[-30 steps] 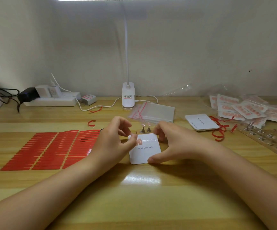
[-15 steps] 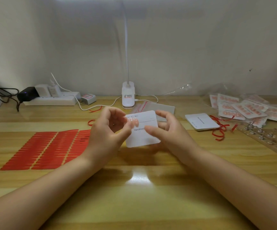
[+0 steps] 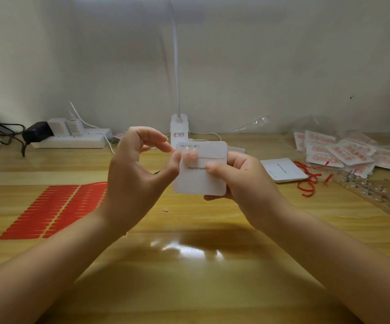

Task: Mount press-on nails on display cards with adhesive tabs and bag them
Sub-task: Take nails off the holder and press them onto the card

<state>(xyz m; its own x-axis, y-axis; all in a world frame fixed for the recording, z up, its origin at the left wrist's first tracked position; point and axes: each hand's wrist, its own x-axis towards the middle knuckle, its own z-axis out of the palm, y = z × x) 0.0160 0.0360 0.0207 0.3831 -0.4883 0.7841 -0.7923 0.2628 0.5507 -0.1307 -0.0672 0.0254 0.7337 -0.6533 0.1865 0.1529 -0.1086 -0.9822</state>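
Head view: your right hand [image 3: 240,176] gripped the display card [image 3: 201,169] above the desk [image 3: 189,265], thumb across its face. Your left hand [image 3: 133,174], fingers curled, pressed its thumb tip on the nails [image 3: 190,153] near the card's top-left. Mounting step, evidently; the next nail would need aligning beside these.

Pale wall [image 3: 259,66]; glossy wooden desk [image 3: 189,288]; white gooseneck lamp [image 3: 179,127].
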